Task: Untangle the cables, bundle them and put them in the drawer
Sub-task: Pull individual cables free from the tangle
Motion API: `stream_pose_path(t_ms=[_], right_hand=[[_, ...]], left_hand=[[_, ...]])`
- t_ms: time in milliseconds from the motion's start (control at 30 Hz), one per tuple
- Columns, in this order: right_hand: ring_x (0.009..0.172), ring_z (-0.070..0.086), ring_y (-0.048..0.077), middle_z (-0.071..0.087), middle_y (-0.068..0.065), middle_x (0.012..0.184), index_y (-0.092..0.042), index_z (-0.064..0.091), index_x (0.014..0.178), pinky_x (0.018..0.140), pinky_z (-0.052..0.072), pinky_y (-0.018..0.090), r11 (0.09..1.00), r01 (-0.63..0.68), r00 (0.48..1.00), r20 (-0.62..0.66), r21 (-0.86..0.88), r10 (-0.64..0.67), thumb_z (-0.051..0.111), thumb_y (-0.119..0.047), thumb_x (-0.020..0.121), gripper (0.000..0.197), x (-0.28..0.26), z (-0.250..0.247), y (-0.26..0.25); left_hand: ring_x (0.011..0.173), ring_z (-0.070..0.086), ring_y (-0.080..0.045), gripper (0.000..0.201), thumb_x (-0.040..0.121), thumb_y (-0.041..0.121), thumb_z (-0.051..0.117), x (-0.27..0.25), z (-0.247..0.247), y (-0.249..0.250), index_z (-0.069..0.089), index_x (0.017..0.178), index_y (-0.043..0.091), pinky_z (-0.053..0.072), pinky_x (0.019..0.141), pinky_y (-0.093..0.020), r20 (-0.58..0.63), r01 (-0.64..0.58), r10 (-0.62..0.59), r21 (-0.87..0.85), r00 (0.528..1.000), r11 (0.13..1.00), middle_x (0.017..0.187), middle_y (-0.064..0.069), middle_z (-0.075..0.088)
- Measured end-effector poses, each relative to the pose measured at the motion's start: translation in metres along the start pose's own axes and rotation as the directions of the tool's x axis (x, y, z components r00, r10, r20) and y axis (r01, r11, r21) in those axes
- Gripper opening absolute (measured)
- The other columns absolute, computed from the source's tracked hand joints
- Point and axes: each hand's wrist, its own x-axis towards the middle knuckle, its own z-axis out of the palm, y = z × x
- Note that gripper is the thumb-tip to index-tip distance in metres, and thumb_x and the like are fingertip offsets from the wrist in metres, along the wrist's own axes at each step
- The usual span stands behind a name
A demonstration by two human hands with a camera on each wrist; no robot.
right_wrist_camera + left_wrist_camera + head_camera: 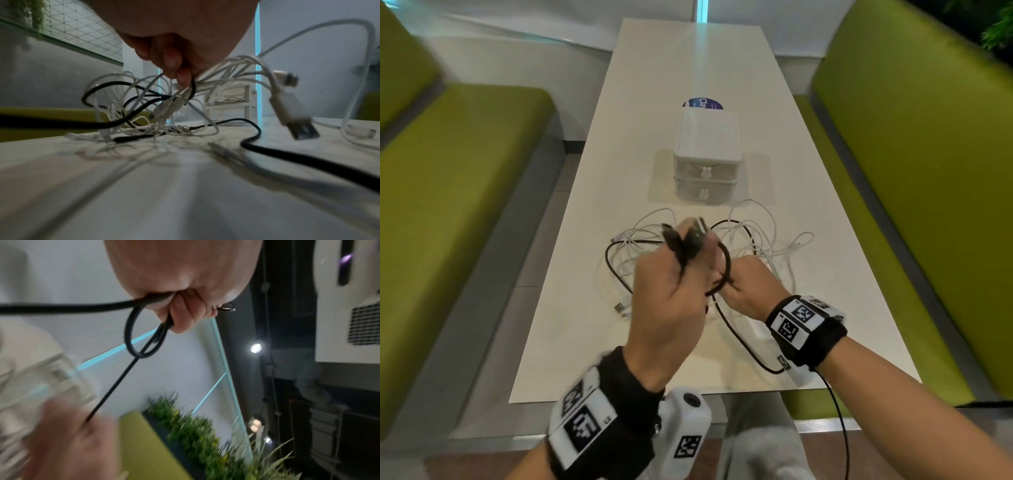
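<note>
We sit at a long white surface (571,308) that runs away from us to a white wall. Green benches (465,178) stand on both sides of it. A leafy plant (185,423) grows behind the right-hand bench. Small round lamps (256,348) shine on a dark ceiling in the left wrist view.

Our left hand (667,301) is raised above the surface. Its fingers (185,316) are curled tight round the black cable (736,329), which is folded into a small loop (133,340) under the fist. A plug end pokes out above the knuckles in the head view.

Our right hand (750,287) is just beside the left one, lower down and close to the surface. Its fingers (174,61) pinch a part of the black cable where it runs through the pile. From there the black cable trails back over the near edge of the surface, under our right wrist.

The white cables (756,236) lie in a messy heap on the surface, right under and past our hands. They are mixed up with the black one. One white plug (296,120) hangs close to the right wrist camera.

The little white drawer box (705,157) stands further back in the middle of the surface, behind the heap. It has two drawers, one on top of the other, and both are closed. A round blue sticker (703,103) peeks out behind the box.
</note>
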Motion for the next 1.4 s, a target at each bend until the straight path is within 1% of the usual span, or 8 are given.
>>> stream_pose_path(t_ms=[233, 333, 500, 667, 833, 1000, 1167, 1400], right_hand=[[0.065, 0.056, 0.027, 0.047, -0.010, 0.059, -0.036, 0.045, 0.063, 0.067, 0.052, 0.043, 0.980, -0.193, 0.981, 0.010, 0.050, 0.193, 0.050, -0.027, 0.094, 0.034, 0.008, -0.001, 0.007], [0.062, 0.058, 0.032, 0.060, 0.011, 0.063, -0.010, 0.052, 0.067, 0.062, 0.053, 0.045, 0.981, -0.183, 0.983, -0.004, 0.057, 0.184, 0.040, -0.038, 0.090, 0.038, 0.004, -0.002, 0.004], [0.046, 0.044, 0.018, 0.056, 0.009, 0.052, -0.027, 0.035, 0.056, 0.051, 0.036, 0.032, 0.995, -0.103, 0.994, -0.037, 0.019, 0.103, 0.026, -0.049, 0.084, 0.036, 0.000, -0.002, 0.008], [0.044, 0.046, 0.008, 0.045, -0.009, 0.046, -0.028, 0.041, 0.052, 0.049, 0.036, 0.022, 0.989, -0.147, 0.989, -0.018, 0.031, 0.147, 0.044, -0.032, 0.082, 0.030, -0.004, -0.002, 0.014], [0.052, 0.050, 0.037, 0.052, 0.019, 0.054, -0.006, 0.046, 0.058, 0.049, 0.044, 0.043, 0.977, -0.151, 0.988, -0.020, 0.148, 0.156, 0.045, -0.029, 0.083, 0.033, 0.004, 0.007, 0.008], [0.056, 0.052, 0.027, 0.056, 0.010, 0.059, -0.014, 0.052, 0.063, 0.055, 0.048, 0.045, 0.970, -0.156, 0.984, -0.054, 0.185, 0.169, 0.057, -0.019, 0.089, 0.027, 0.013, 0.006, 0.007], [0.080, 0.060, 0.042, 0.065, 0.028, 0.083, 0.004, 0.063, 0.085, 0.074, 0.050, 0.051, 0.953, -0.198, 0.971, -0.087, 0.227, 0.223, 0.045, -0.031, 0.095, 0.041, 0.019, 0.003, 0.002], [0.049, 0.046, 0.023, 0.050, 0.000, 0.050, -0.024, 0.051, 0.052, 0.051, 0.044, 0.043, 0.960, -0.194, 0.972, -0.095, 0.204, 0.217, 0.052, -0.015, 0.086, 0.035, 0.017, 0.004, 0.006]], left_hand=[[0.052, 0.044, 0.000, 0.030, 0.100, 0.026, 0.043, 0.009, 0.008, 0.004, 0.052, 0.070, 0.027, 0.030, 0.055, -0.012, 0.246, -0.035, -0.030, 0.257, 0.969, 0.966, 0.057, 0.019, 0.047], [0.081, 0.059, -0.008, 0.022, 0.096, 0.020, 0.042, 0.015, 0.011, -0.042, 0.064, 0.096, 0.020, 0.048, 0.073, -0.030, 0.224, 0.007, -0.166, 0.574, 0.960, 0.819, 0.092, 0.008, 0.061], [0.092, 0.062, -0.027, 0.030, 0.100, 0.020, 0.039, 0.008, 0.013, -0.080, 0.053, 0.126, 0.014, 0.046, 0.075, -0.036, 0.131, 0.025, -0.244, 0.837, 0.961, 0.547, 0.118, -0.004, 0.055], [0.067, 0.062, -0.014, 0.033, 0.087, 0.017, 0.045, 0.001, 0.007, -0.075, 0.047, 0.116, 0.033, 0.047, 0.063, -0.030, 0.158, -0.027, -0.109, 0.678, 0.981, 0.735, 0.085, 0.002, 0.070], [0.067, 0.063, -0.012, 0.037, 0.086, -0.005, 0.051, -0.001, 0.020, -0.055, 0.050, 0.106, 0.026, 0.052, 0.060, -0.026, 0.094, -0.052, 0.025, 0.290, 0.995, 0.956, 0.076, 0.009, 0.063], [0.064, 0.048, -0.008, 0.009, 0.098, 0.032, 0.050, 0.004, 0.022, -0.015, 0.050, 0.098, 0.023, 0.042, 0.056, -0.025, -0.053, -0.189, 0.193, 0.071, 0.980, 0.979, 0.081, 0.015, 0.054], [0.053, 0.040, 0.006, 0.005, 0.098, 0.022, 0.043, 0.021, 0.018, 0.034, 0.043, 0.096, 0.017, 0.036, 0.050, -0.015, -0.045, -0.394, 0.392, -0.156, 0.919, 0.906, 0.076, 0.013, 0.045], [0.054, 0.046, 0.000, 0.026, 0.101, 0.032, 0.043, 0.034, 0.018, -0.019, 0.064, 0.097, 0.016, 0.033, 0.053, -0.021, 0.050, -0.010, 0.002, 0.143, 0.999, 0.990, 0.064, 0.019, 0.052]])
